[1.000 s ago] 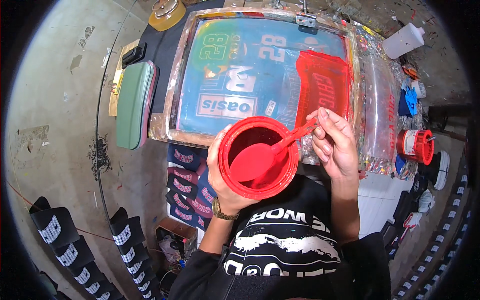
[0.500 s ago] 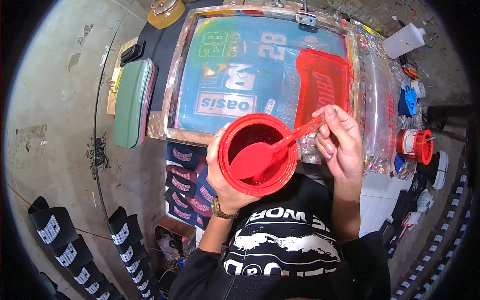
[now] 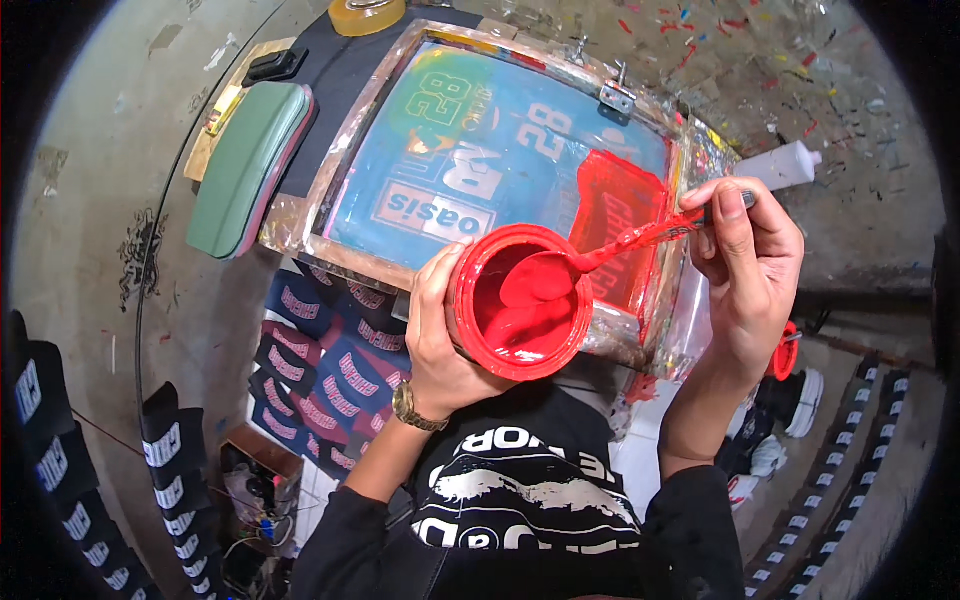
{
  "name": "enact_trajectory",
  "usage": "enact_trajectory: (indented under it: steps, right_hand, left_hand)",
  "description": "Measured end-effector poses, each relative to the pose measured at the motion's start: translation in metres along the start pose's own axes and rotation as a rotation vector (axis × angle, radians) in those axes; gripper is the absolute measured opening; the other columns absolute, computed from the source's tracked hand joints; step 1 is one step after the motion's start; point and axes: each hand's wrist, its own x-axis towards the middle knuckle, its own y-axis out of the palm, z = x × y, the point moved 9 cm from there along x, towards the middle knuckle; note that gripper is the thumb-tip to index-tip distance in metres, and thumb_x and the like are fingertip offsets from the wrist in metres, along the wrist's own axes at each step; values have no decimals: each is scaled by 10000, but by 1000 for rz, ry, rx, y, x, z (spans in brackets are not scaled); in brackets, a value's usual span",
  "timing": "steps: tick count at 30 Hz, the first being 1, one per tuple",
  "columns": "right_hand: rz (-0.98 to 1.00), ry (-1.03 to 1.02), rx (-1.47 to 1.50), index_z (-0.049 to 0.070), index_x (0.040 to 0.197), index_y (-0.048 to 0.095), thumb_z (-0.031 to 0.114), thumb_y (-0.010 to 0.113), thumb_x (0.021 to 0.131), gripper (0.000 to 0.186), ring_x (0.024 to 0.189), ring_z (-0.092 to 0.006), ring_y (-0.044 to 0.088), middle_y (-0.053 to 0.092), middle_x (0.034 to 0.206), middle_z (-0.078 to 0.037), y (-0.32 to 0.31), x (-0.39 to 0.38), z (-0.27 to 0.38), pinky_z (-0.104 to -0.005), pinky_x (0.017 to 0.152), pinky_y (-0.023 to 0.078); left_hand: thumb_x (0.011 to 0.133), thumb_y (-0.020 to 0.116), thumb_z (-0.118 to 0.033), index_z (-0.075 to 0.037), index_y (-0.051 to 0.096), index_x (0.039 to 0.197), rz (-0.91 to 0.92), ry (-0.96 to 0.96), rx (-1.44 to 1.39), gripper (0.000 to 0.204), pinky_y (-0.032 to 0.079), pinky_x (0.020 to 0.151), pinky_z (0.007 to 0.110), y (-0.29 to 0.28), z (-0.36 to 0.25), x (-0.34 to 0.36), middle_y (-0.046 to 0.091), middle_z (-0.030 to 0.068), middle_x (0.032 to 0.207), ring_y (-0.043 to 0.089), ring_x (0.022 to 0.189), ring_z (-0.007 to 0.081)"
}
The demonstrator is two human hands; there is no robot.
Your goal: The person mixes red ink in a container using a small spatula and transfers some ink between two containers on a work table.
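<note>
My left hand (image 3: 436, 340) is wrapped round the side of a tub (image 3: 462, 315) of red ink, tilted so its open mouth shows. With thumb and fingers pinched, my right hand (image 3: 750, 255) grips the end of a spoon (image 3: 540, 277) coated in red ink. The spoon's bowl is over the tub's mouth, and thick ink hangs from it into the ink below. Just beyond the tub lies a wooden-framed printing screen (image 3: 400, 170) with blue mesh and stencilled shapes. A patch of red ink (image 3: 615, 180) covers its right part.
A green-topped stack of pads (image 3: 250, 165) sits left of the screen, near a roll of yellowish tape (image 3: 366, 14). A white bottle (image 3: 785, 166) lies at the right. Printed dark fabric pieces (image 3: 345, 385) are spread below the screen, and rows of them (image 3: 170, 450) run along the floor.
My right hand has moved right, drawing the spoon's bowl toward the tub's upper right. Ink now trails from the bowl. The whole view has turned, shifting the screen and floor in the picture.
</note>
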Motion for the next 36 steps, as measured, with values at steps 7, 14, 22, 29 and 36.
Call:
enact_trajectory:
  steps: [7,14,22,29,36]
  right_hand:
    - [84,56,46,12,940,713,280,613,1047,305,517,8,342,485,637,65,12,18,-8,-195,475,218]
    - [204,335,415,2,942,684,263,607,1049,293,455,8,335,449,615,72,31,25,-66,-178,421,226]
    - [236,452,517,11,924,681,272,619,1042,293,442,15,338,454,626,80,37,20,-93,-171,403,226]
    - [233,482,565,-1,918,676,264,614,1045,300,442,16,338,458,629,77,38,19,-104,-169,398,238]
    - [204,458,562,5,919,674,264,613,1047,295,444,16,337,457,629,75,33,20,-104,-168,403,239]
  left_hand:
    - [587,966,-364,58,453,1402,-27,-12,-26,1051,463,1088,482,-9,-3,-1,579,269,1344,590,1239,422]
    - [592,965,-378,55,450,1407,-9,-33,-52,1057,462,1084,484,-9,-7,-1,578,271,1350,590,1239,420]
    - [561,981,-389,53,439,1416,32,4,-21,1104,462,1082,482,-6,-20,1,576,267,1354,587,1247,415]
    - [560,982,-401,53,437,1420,38,10,-34,1115,462,1080,480,-4,-20,3,571,265,1358,588,1245,414]
    - [553,985,-415,50,437,1425,31,-5,-36,1130,458,1079,484,-2,-17,4,567,259,1367,583,1247,415]
